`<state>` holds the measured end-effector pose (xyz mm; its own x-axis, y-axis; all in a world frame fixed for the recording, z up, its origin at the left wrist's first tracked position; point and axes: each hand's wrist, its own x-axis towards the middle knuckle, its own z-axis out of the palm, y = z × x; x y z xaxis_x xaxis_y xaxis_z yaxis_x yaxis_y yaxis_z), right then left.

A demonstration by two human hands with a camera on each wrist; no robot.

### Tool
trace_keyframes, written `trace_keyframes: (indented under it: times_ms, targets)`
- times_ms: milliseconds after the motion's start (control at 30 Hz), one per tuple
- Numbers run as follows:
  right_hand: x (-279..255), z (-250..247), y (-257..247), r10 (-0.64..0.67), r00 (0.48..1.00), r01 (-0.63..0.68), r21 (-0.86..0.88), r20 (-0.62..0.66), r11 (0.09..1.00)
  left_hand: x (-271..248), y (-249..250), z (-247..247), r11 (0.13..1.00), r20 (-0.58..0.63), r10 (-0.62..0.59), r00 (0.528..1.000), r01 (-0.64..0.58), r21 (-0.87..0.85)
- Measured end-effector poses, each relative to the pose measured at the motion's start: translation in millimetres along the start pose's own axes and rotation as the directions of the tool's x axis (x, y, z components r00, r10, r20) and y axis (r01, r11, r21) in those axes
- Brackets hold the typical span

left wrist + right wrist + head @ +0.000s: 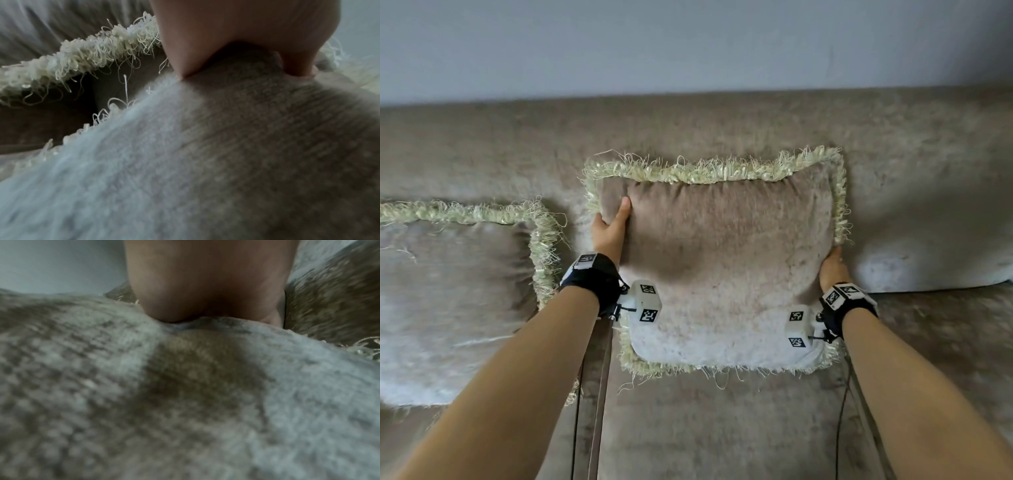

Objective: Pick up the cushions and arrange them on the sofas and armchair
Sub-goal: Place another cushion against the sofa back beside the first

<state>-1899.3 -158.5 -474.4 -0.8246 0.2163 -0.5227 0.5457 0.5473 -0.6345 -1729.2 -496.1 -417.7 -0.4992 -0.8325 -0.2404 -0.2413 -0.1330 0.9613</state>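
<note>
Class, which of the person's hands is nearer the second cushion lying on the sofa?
Left. The left hand grips the held cushion's edge beside the second cushion; the right hand grips the far edge.

Two fringed cushions: one (722,260) in the middle, another (448,291) off to the left. One sofa (722,428). Two hands, left (610,230) and right (832,268). Two wrist straps (592,274), one per arm.

Plush velvety cushion (722,267), frayed thread fringe; sofa (722,130) matching plush.
</note>
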Motion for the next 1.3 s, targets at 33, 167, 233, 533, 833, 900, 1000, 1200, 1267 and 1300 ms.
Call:
trace_keyframes:
  times_ms: [33, 167, 233, 533, 833, 900, 1000, 1200, 1267, 1300]
  targets:
    - [1, 3, 0, 0.007, 1.000, -0.007, 0.043, -0.006, 0.999, 2, -2, 0, 1.000, 0.006, 0.011, 1.000, -0.011, 0.001]
    - [-9, 0, -18, -0.036, 0.944, 0.033, -0.016, -0.327, 0.999, 4, -5, -5, 0.976, -0.005, 0.073, 0.997, -0.071, 0.208]
    - [-27, -7, -45, -0.280, 0.834, 0.280, -0.072, -0.476, 0.957, -4, 3, -6, 0.876, -0.123, 0.250, 0.961, -0.170, 0.451]
    - [-139, 68, -103, -0.958, 0.084, 0.858, -0.509, 0.276, -0.071, -36, 20, 63, 0.330, 0.173, 0.514, 0.841, -0.379, 0.864]
    - [-14, -7, -67, -0.728, 0.639, 0.663, -0.656, 0.247, 0.360, 38, 14, -9, 0.494, 0.455, 0.374, 0.808, -0.589, 0.640]
    - [-26, -16, -70, -0.739, 0.645, 0.680, -0.586, 0.194, 0.440, 29, 25, -20, 0.910, 0.293, 0.264, 0.919, -0.338, 0.240]
    - [-53, -21, -53, -0.794, 0.598, 0.698, -0.418, -0.105, 0.581, 10, 29, -52, 0.960, -0.078, 0.042, 0.996, -0.062, -0.274]
    - [-121, 73, -14, -0.949, 0.276, 0.835, -0.527, 0.150, 0.160, -78, -33, 28, 0.696, 0.030, 0.464, 0.885, -0.385, 0.606]
    - [-103, 85, -10, -0.951, 0.259, 0.787, -0.608, 0.167, 0.108, -81, -54, 54, 0.533, 0.164, 0.502, 0.849, -0.453, 0.715]
    - [-89, 81, -8, -0.950, 0.269, 0.758, -0.643, 0.158, 0.108, -70, -62, 52, 0.544, 0.132, 0.469, 0.873, -0.404, 0.736]
